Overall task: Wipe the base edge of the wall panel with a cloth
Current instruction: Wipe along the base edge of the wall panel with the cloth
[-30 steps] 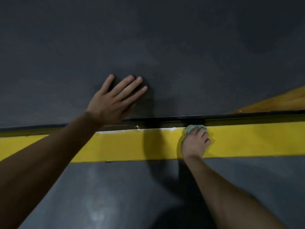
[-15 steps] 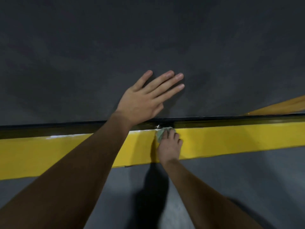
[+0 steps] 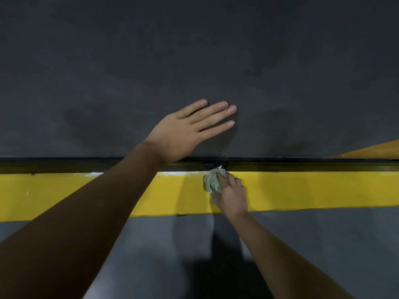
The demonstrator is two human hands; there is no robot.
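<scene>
— Cloth (image 3: 212,183): where do I find it?
— I see it bunched under my right hand (image 3: 232,195), whose fingers curl over it and press it onto the yellow stripe (image 3: 302,190). Its top touches the dark base edge (image 3: 280,164) of the wall panel (image 3: 194,61).
— And the other hand?
— My left hand (image 3: 183,134) lies flat on the panel just above that edge, fingers straight, holding nothing. Grey floor (image 3: 162,244) runs below the stripe.

A wide yellow painted band (image 3: 313,190) runs out to either side of the right hand (image 3: 232,195). I see grey glossy floor (image 3: 334,244) nearer me, and a yellow diagonal wedge (image 3: 375,149) well right of the left hand (image 3: 183,134).
</scene>
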